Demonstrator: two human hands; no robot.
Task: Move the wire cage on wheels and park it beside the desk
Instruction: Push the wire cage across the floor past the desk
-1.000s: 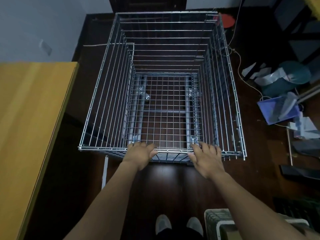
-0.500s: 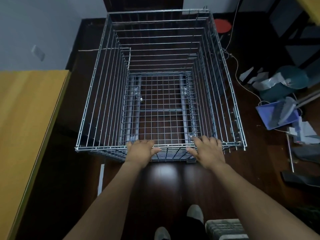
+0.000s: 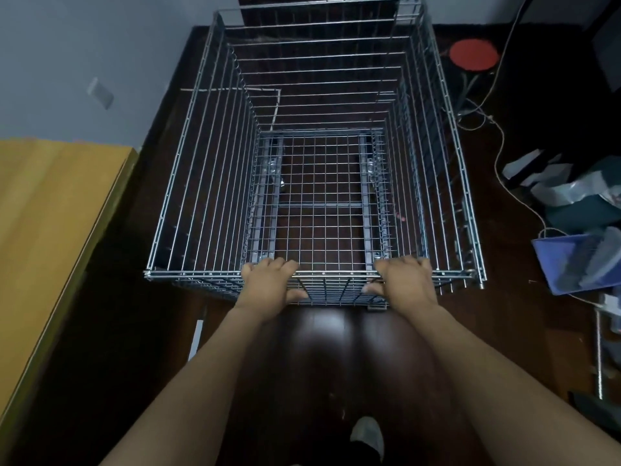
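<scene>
Both the left hand (image 3: 270,286) and the right hand (image 3: 405,284) grip the near top rail of the wire cage (image 3: 316,183), standing on dark floor just right of the bench (image 3: 50,237), so the rolling step seems underway, calling next for steering leftward alongside it.

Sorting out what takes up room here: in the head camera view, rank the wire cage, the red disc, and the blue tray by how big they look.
1. wire cage, by far the largest
2. blue tray, partly cut off
3. red disc, smallest, though farther away
</scene>
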